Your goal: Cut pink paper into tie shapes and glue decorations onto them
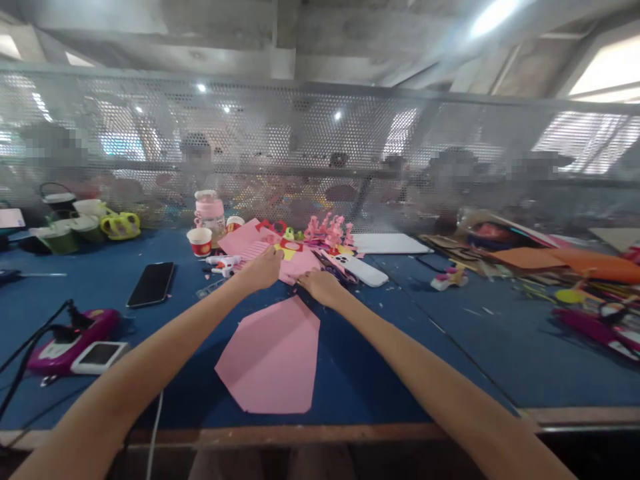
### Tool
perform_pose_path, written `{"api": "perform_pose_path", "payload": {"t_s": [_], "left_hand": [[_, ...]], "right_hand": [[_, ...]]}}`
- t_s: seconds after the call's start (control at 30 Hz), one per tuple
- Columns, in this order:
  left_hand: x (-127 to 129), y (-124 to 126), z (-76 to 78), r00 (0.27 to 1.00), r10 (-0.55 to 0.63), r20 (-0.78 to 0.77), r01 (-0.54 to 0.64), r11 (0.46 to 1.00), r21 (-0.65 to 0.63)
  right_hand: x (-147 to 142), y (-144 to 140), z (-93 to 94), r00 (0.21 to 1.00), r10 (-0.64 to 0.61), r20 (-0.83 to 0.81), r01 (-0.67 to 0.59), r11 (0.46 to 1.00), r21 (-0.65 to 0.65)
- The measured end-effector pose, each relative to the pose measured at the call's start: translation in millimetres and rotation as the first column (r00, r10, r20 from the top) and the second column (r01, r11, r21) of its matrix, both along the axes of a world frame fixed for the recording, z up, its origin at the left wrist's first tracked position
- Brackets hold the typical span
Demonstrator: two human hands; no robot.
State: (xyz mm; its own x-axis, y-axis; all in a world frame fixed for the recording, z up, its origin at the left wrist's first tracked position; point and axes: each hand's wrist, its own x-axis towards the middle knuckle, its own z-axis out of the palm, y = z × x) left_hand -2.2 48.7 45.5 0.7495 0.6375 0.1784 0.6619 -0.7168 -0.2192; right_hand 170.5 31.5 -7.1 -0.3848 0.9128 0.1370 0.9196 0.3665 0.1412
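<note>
Both of my arms reach forward over a blue-covered table to a pile of pink cut pieces (295, 265). My left hand (266, 268) is closed, its fingertips pinched at the left edge of the pile. What sits between them is too small to make out. My right hand (320, 287) lies palm down with fingers stretched out, touching the near right edge of the pile. Between my forearms, closer to me, a large many-sided pink sheet (273, 360) lies flat. Behind my right hand stands a cluster of pink curly figures (330, 231), and a white phone (367, 270) lies beside it.
A black phone (151, 285) and a purple power strip (75, 340) with cables lie left. A red-and-white paper cup (200, 241) and a pink-lidded bottle (209, 212) stand behind my left hand. Orange sheets (595, 263) are heaped right. A perforated metal screen (280, 147) borders the back.
</note>
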Motion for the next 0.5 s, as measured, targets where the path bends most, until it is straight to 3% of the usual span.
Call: {"api": "perform_pose_path", "payload": {"t_s": [0.07,0.2,0.33,0.5], "left_hand": [[9,15,-15.6,0.998,-0.051,-0.035,0.052,0.998,0.03],[4,38,-41.1,0.992,-0.025,0.127,0.037,0.994,-0.1],[-1,46,-45.3,0.993,0.036,0.113,-0.013,0.981,-0.192],[-2,47,-43.7,0.999,-0.014,0.047,0.024,0.977,-0.213]], "right_hand": [[1,2,0.5,1.0,0.023,0.016,-0.023,1.0,-0.004],[3,3,1.1,0.999,0.044,0.015,-0.044,0.999,-0.002],[4,5,-0.2,0.999,0.048,-0.007,-0.048,0.999,-0.009],[9,6,-2.7,0.999,0.036,-0.034,-0.037,0.999,-0.01]]}}
